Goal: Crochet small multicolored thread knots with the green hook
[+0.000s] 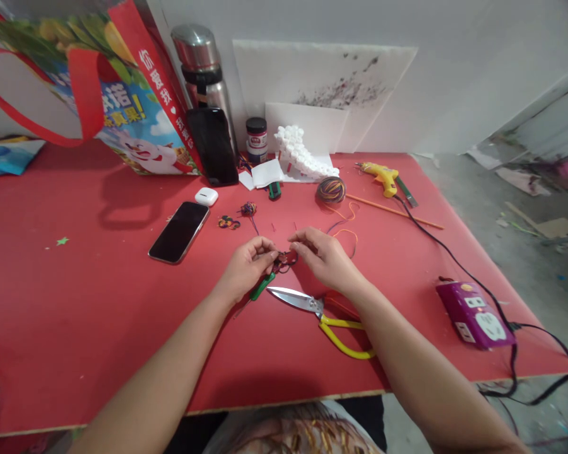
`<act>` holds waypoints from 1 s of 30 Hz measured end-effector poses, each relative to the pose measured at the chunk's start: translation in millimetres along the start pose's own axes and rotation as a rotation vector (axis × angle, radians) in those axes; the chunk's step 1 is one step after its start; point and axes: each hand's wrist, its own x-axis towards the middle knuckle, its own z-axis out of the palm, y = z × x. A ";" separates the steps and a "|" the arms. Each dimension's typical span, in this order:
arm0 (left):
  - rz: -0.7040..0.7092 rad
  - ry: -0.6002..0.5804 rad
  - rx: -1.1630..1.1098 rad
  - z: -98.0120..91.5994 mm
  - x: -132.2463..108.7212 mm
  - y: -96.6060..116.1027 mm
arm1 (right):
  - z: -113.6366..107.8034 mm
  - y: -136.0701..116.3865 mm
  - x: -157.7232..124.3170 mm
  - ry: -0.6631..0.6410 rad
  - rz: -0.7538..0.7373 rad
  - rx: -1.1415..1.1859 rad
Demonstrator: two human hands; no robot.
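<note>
The left hand (246,266) and the right hand (325,255) meet over the middle of the flat, matte red surface (76,284). The fingers of both are closed in a pinch on one small dark coil of wound cord (284,258), held between them just above the red board. A slim green-handled tool (262,287) pokes out from under the left hand toward 7 o'clock; I cannot tell whether it is gripped.

The coil is tiny and looks springy, so a slackened pinch would probably let it unwind or drop. The pointed steel scissors with looped yellow handles (312,304) lie at 5 o'clock from the coil, with the blades aimed at the left wrist and the right forearm crossing the handles. A lowered wrist could catch the tips. At 1 o'clock, thin loose strands trail from the round ball of multi-coloured cord (332,188) and could snag on the right hand. A glossy black slab phone (178,231) rests at 10 o'clock, well apart.
</note>
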 end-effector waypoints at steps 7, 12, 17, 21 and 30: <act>0.012 -0.017 0.004 -0.3 -0.5 -0.2 | 4.8 -7.8 -2.3 -0.061 -0.059 -0.045; 0.013 -0.029 0.010 -0.1 -0.5 -0.1 | 12.8 -9.1 -1.0 -0.028 -0.040 -0.112; 0.011 -0.038 0.021 -0.5 -1.0 0.3 | 15.0 -9.0 -0.6 -0.019 -0.031 -0.181; 0.010 -0.057 0.028 -0.2 -1.7 2.0 | 17.2 -9.3 -1.0 -0.012 -0.024 -0.244; 0.013 -0.081 0.038 -0.5 -2.8 2.5 | 11.6 -9.4 -2.1 -0.010 -0.016 -0.296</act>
